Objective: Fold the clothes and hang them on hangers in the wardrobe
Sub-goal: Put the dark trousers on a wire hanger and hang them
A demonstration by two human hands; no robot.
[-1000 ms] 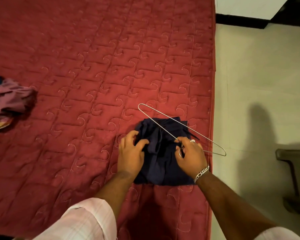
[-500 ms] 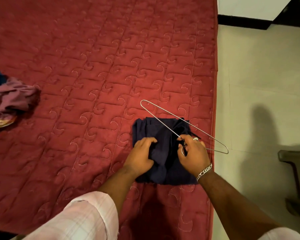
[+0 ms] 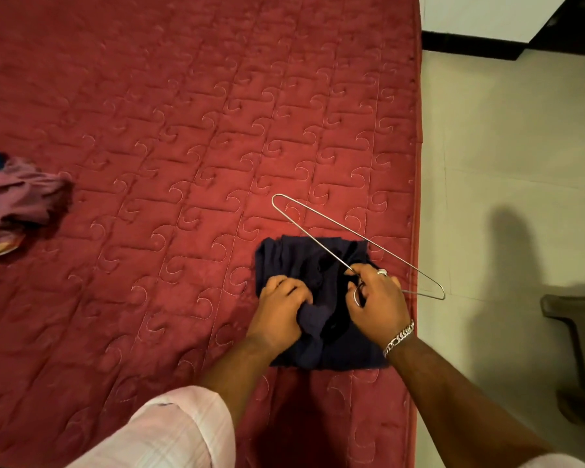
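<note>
Where the dark navy folded cloth garment (image 3: 318, 298) lies at the near right corner of the red quilted mattress (image 3: 183, 130), it is held at both sides. A soft bunch of its fabric is gripped by the left hand (image 3: 277, 315), fingers curled into the folds. The thin silver wire hanger (image 3: 335, 228) is pinched at its neck by the right hand (image 3: 377, 298), thumb and fingers closed round the hook; the wire triangle rests over the garment's far edge and juts right, past the mattress edge above the pale tiled floor (image 3: 504, 163).

Handling, judged: the garment is likely light, limp and easily unfolded, so it is best taken at a folded edge with several layers gathered together. The hanger is probably light, springy and slippery under cloth; the neck is the surest hold.

Count: one navy garment, one hanger, two hands. One crumpled mauve garment (image 3: 17, 197) is seen at the left edge, well apart, with some dark blue cloth beside it, too cropped to count. Part of a dark chair (image 3: 574, 332) is seen at the right.
</note>
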